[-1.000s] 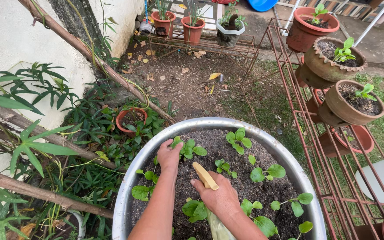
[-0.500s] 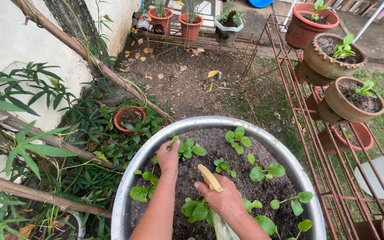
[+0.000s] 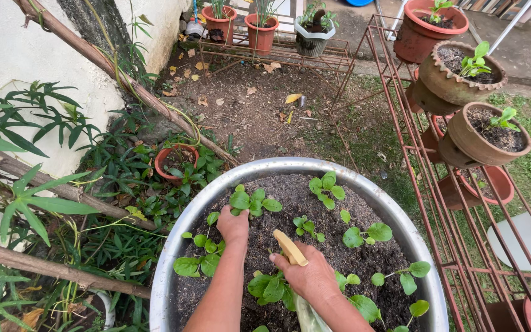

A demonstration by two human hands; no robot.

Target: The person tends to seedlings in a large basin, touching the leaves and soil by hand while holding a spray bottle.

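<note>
A wide metal basin [image 3: 364, 187] full of dark soil holds several small green seedlings [image 3: 328, 185]. My left hand [image 3: 233, 225] rests on the soil near the basin's left side, fingers pressed down just below a leafy seedling [image 3: 250, 201]. My right hand [image 3: 305, 274] is closed around a tool with a tan wooden handle [image 3: 289, 247] that sticks up out of my fist; its working end is hidden. A seedling [image 3: 270, 289] sits just left of that hand.
A rusty metal rack [image 3: 428, 184] at the right carries clay pots [image 3: 483, 138] with young plants. More pots [image 3: 260, 29] stand on a low rack at the back. Left are leafy plants, a clay pot [image 3: 175, 161], bamboo poles [image 3: 50, 267] and a white wall.
My left hand has drawn back toward me, off the leafy seedling it was touching. My right hand with the tool has shifted slightly lower. The view has tilted down a little.
</note>
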